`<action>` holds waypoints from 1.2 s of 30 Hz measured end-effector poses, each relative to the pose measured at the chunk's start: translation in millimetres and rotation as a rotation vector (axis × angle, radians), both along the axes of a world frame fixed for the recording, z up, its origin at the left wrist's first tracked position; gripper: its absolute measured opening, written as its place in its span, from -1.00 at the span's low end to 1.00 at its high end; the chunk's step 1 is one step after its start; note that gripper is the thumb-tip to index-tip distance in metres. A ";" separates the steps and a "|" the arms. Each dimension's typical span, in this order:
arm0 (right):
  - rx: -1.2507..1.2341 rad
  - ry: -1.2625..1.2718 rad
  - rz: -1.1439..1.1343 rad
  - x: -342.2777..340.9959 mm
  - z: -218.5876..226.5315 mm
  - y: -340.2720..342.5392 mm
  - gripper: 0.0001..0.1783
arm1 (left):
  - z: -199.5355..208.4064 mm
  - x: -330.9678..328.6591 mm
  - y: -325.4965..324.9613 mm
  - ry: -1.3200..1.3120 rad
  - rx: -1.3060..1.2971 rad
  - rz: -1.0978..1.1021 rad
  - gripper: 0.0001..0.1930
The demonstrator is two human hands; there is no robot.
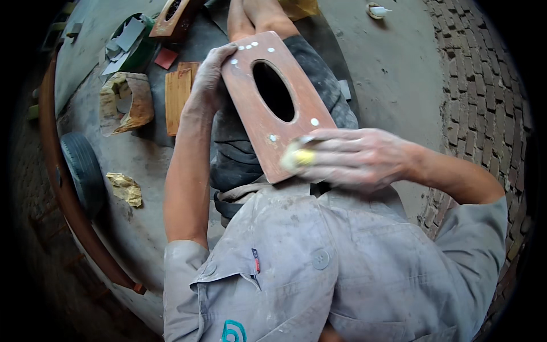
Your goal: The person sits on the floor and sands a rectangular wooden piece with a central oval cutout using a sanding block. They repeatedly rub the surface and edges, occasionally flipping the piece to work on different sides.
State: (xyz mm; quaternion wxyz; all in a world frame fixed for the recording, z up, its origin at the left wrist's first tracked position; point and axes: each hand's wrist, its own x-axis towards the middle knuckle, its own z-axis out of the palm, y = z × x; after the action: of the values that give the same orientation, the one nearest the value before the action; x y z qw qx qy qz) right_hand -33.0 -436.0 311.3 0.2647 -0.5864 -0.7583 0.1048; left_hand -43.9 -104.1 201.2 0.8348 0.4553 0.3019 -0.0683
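A reddish-brown wooden tissue box with an oval opening rests across my lap, tilted, its top dotted with several white filler spots. My left hand, dusty white, is closed around its far left edge, thumb near the corner. At the near end my right hand presses a piece of yellow sandpaper against the box's top. Motion smears the sandpaper and the fingertips, and the fingers cover part of the piece. Through the oval only darkness shows.
To the left stand wooden pieces, a cut-open stained container, a green tub of scraps and another wooden box. Further out are crumpled yellow paper, a tyre and a brown beam. Brick paving lies right.
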 end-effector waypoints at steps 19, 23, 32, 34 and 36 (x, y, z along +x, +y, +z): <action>-0.115 0.247 -0.369 -17.2 -1.5 -40.0 -0.45 | -18.4 5.2 -4.2 -0.102 -0.036 0.016 -0.64; -0.073 0.396 -0.537 28.0 -39.1 28.9 -0.52 | -22.7 -2.4 4.3 -0.106 -0.016 0.045 -0.70; -0.279 0.485 -0.656 68.9 -56.1 89.8 -0.50 | -29.0 -9.2 3.0 -0.074 -0.078 0.043 -0.73; -0.055 0.398 -0.639 25.0 -37.9 49.0 -0.47 | -26.4 -11.6 2.7 -0.080 -0.052 0.063 -0.73; -0.086 0.440 -0.607 3.1 -3.3 25.4 -0.46 | -24.3 -7.0 -0.1 -0.085 -0.031 0.060 -0.71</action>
State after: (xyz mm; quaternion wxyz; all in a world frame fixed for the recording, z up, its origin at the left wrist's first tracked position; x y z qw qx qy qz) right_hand -30.0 -410.7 308.0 0.4154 -0.7585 -0.4700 0.1765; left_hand -50.9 -104.2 176.9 0.8555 0.4355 0.2786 -0.0284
